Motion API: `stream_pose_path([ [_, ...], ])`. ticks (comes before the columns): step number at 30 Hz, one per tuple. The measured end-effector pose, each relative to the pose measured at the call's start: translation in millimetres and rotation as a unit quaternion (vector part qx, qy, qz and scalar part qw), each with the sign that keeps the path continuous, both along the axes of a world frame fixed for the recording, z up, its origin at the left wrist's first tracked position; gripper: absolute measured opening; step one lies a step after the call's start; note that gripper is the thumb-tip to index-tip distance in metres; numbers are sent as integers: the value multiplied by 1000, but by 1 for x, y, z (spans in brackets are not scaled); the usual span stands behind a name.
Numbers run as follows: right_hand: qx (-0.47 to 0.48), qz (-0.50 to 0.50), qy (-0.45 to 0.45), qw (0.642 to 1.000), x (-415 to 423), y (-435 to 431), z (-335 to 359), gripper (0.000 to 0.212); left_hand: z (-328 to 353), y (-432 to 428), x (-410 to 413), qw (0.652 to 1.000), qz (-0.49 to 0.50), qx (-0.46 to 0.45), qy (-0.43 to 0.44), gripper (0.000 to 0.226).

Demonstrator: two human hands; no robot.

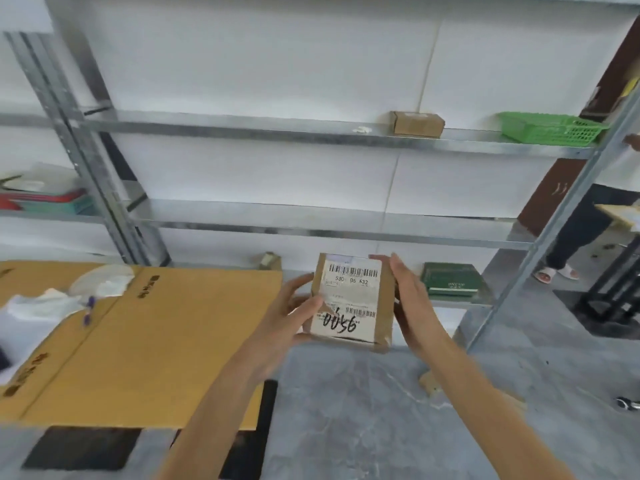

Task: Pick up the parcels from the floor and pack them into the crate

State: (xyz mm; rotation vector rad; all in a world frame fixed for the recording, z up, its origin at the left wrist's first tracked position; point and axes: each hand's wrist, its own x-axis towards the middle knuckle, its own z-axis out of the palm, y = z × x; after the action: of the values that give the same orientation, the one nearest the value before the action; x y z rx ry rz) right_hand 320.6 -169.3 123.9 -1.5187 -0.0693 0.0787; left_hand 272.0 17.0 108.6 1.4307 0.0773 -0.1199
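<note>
Just below the centre of the frame, both hands hold a small brown cardboard parcel [353, 301] up in the air, its white shipping label facing the camera with "0056" handwritten in black across the lower part. The left hand [294, 315] clasps the parcel's left edge, thumb lying over the label's lower left corner and fingers curled behind. The right hand [410, 299] is pressed flat against the right edge, fingers extended upward to the top corner, thumb hidden behind the box. Neither hand is wide open; each closes only as far as the parcel's thickness.

To the left, filling the lower left of the frame, lies a large flat cardboard sheet [156, 344] with white plastic bags [65, 296] on its far corner; its right edge sits just beside the left wrist. Below the parcel the grey floor [346, 417] is bare. Behind it stands a metal shelf rack [311, 226], with a dark green box [450, 278] on the lowest shelf just right of the right hand. Higher up, a small brown box [417, 124] and a green basket [550, 128] sit on an upper shelf, well apart from the hands.
</note>
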Motion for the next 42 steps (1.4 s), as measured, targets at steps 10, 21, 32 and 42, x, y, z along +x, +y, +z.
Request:
stream_pose_path([
  [10, -8, 209, -1, 978, -119, 60, -50, 62, -19, 25, -124, 967, 251, -12, 44, 25],
  [21, -20, 293, -9, 956, -240, 162, -51, 72, -22, 142, -275, 970, 236, -2, 57, 17],
  [32, 4, 385, 55, 921, -404, 354, -73, 68, -27, 337, -468, 959, 278, -8, 55, 11],
  [42, 11, 418, 74, 906, -469, 479, -79, 67, -37, 471, -537, 960, 269, 35, 71, 11],
])
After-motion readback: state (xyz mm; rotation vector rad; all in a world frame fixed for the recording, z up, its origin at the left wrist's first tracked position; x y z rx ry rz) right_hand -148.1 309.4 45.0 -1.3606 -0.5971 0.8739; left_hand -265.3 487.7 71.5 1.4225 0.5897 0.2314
